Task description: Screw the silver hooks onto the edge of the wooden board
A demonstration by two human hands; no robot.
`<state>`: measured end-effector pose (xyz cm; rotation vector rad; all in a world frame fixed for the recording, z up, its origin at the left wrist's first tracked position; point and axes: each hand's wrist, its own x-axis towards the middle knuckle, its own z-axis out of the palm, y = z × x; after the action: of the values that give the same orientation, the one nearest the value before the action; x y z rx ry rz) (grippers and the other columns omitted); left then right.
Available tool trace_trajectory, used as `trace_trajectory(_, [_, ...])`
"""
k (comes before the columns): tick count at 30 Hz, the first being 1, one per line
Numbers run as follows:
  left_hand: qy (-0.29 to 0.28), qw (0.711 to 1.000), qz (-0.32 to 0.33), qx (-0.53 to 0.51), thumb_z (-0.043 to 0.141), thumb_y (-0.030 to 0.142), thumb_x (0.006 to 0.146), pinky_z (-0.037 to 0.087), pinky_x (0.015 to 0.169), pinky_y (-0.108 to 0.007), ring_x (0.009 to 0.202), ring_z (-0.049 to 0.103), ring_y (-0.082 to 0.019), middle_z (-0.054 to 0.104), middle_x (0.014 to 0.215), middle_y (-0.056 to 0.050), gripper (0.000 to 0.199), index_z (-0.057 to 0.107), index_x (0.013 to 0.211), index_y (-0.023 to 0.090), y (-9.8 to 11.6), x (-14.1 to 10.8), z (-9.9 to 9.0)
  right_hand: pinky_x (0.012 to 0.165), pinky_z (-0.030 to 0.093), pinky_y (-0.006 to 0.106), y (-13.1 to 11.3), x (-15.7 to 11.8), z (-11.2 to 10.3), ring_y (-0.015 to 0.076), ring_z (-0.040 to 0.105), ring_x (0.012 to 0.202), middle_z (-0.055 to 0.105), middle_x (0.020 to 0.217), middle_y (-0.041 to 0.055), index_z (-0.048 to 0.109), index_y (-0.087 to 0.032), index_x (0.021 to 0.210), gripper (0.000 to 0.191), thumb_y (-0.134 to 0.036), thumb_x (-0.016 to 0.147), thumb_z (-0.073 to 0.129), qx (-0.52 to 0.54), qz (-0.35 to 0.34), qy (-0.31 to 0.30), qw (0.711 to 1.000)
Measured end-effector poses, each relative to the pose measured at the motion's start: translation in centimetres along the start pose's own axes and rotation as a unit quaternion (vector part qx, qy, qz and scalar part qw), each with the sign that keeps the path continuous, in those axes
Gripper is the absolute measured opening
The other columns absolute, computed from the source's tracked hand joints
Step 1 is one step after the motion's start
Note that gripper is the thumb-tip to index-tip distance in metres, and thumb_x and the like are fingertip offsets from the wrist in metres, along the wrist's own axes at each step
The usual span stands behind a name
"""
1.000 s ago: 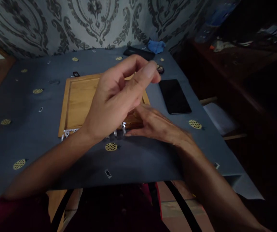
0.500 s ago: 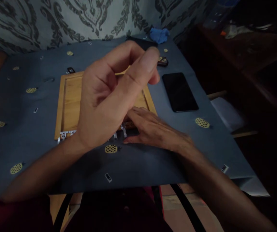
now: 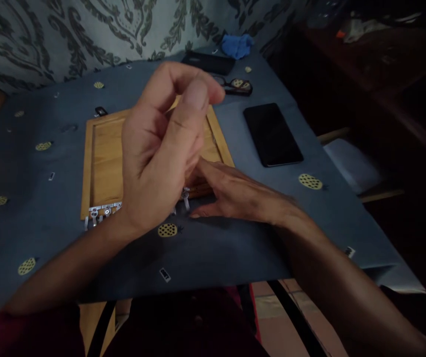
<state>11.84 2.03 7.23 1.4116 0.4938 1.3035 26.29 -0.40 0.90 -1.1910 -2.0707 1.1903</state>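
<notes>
My left hand point(image 3: 161, 148) is raised close to the camera, over the wooden tray-like board point(image 3: 105, 158). Its fingers are curled and the thumb presses toward them; whatever they may hold is hidden. My right hand point(image 3: 235, 193) rests at the board's near right edge, thumb stretched apart from the fingers. Its fingertips disappear behind my left hand. Along the board's near edge runs a row of small metal clips point(image 3: 107, 210), partly covered by my left wrist. Another metal clip point(image 3: 186, 197) sticks out by my right thumb.
To the right of the board lies a black smartphone point(image 3: 273, 134). Farther back are eyeglasses point(image 3: 240, 88), a dark flat case point(image 3: 209, 63) and a blue cloth point(image 3: 237, 45). A small black clip-like piece point(image 3: 100, 111) sits at the board's far left corner. A pineapple-print cloth point(image 3: 64, 198) covers the table.
My left hand has shifted left and its thumb now points more upward. My right hand stays at the board's edge. The view has turned slightly, and the eyeglasses and dark case show more.
</notes>
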Motion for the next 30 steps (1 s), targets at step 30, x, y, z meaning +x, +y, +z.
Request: trace_trajectory(30, [-0.002,0.997,-0.034,0.066,0.063,0.051,0.088,0.026,0.04,-0.027,0.044,0.029,-0.01,0.033,0.051,0.004,0.033,0.068,0.075,0.022,-0.6,0.6,-1.0,0.083,0.05,0.033,0.1,0.0,-0.4,0.019,0.065,0.094,0.066,0.105,0.0031,0.029,-0.029,0.148,0.086,-0.025,0.077,0.079,-0.057,-0.037,-0.014,0.998])
